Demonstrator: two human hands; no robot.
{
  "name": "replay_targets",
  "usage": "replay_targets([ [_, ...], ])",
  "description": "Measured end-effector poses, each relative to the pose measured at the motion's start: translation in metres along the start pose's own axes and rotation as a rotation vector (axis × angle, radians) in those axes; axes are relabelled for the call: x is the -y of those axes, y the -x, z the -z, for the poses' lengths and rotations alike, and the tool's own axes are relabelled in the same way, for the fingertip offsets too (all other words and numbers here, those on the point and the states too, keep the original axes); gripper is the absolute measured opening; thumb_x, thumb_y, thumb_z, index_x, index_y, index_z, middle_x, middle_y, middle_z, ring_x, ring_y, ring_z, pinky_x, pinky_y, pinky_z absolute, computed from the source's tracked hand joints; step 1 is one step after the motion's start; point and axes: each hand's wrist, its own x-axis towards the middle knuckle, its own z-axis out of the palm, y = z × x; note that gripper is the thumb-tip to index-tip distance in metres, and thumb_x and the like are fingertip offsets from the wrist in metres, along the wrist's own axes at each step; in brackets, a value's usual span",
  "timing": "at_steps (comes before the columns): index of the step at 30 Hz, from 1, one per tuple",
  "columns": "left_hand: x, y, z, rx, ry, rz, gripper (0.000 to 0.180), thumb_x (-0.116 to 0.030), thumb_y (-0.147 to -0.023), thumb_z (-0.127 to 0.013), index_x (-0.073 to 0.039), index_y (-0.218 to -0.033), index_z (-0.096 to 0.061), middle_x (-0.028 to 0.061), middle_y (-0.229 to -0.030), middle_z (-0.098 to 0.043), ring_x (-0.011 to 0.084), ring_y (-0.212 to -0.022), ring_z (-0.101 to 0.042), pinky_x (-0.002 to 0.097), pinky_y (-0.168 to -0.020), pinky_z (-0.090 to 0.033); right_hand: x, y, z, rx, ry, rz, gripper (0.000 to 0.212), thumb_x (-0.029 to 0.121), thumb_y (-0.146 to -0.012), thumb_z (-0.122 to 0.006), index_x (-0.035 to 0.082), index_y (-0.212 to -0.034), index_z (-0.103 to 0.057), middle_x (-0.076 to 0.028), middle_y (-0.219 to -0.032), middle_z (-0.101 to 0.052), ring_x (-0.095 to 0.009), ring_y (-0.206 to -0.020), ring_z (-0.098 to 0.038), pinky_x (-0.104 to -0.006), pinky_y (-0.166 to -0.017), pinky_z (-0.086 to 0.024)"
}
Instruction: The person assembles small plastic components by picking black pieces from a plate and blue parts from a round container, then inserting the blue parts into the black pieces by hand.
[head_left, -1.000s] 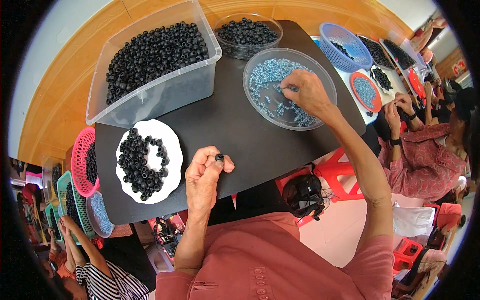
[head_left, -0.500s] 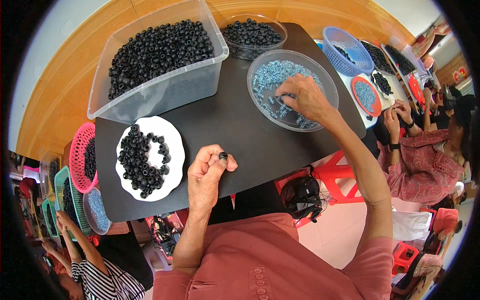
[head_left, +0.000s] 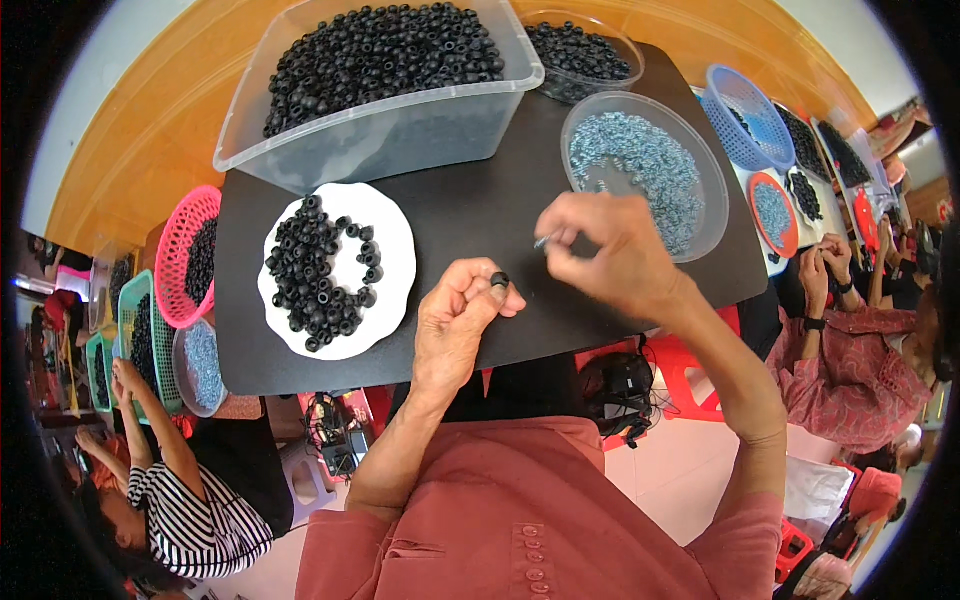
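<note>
My left hand (head_left: 452,325) is above the near edge of the dark table (head_left: 470,215), thumb and fingers pinching a small round hollow black plastic piece (head_left: 500,279). My right hand (head_left: 615,255), a little blurred, is closed beside it to the right, with a tiny shiny blue-grey metal piece (head_left: 541,242) at its fingertips. Behind that hand sits a clear round bowl (head_left: 718,190) of similar blue-grey pieces (head_left: 640,155). Left of my hands, a white scalloped plate (head_left: 392,255) bears many loose black pieces (head_left: 310,275).
A large clear bin (head_left: 380,150) heaped with black pieces stands at the back, beside a clear round tub (head_left: 625,80) of more. Pink (head_left: 185,250) and green (head_left: 140,300) baskets are at the left. Co-workers sit on both sides, in a striped shirt (head_left: 210,510) and a red patterned shirt (head_left: 850,370).
My right hand has come out of the clear bowl and moved toward my left hand, with a small metal piece in its fingers. My left hand still pinches the black piece. The view has shifted slightly.
</note>
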Motion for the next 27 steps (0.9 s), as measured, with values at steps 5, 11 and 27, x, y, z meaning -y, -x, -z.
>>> replay_targets([
  [5, -0.002, 0.002, 0.0, 0.009, 0.041, -0.02, 0.012, -0.001, -0.09, -0.051, 0.002, -0.101, -0.054, 0.0073, -0.084, -0.062, 0.0113, -0.077, -0.06, 0.0239, -0.076, -0.048, 0.013, 0.003, -0.023, 0.039, 0.217, 0.285, 0.014, 0.009, -0.07, -0.062, 0.006, -0.079, -0.052, -0.008, -0.072, -0.05, -0.026, -0.074, -0.052, -0.0373, -0.071, -0.038],
  [11, -0.002, 0.002, 0.001, 0.012, 0.061, -0.011, 0.011, 0.0, -0.09, -0.051, 0.003, -0.1, -0.054, 0.0063, -0.083, -0.062, 0.0106, -0.077, -0.059, 0.0232, -0.075, -0.048, 0.02, 0.005, -0.027, 0.06, 0.317, 0.365, 0.017, 0.01, -0.068, -0.063, 0.005, -0.08, -0.052, -0.008, -0.076, -0.05, -0.025, -0.078, -0.05, -0.0367, -0.073, -0.038],
  [27, -0.004, 0.003, 0.005, 0.022, 0.094, 0.006, 0.014, -0.002, -0.09, -0.049, 0.001, -0.103, -0.054, 0.0063, -0.084, -0.063, 0.0101, -0.079, -0.06, 0.0237, -0.077, -0.047, 0.006, 0.007, -0.042, 0.055, -0.577, -0.201, 0.014, 0.0, -0.083, -0.054, 0.0, -0.095, -0.061, -0.005, -0.078, -0.064, -0.009, -0.071, -0.061, -0.0232, -0.065, -0.049],
])
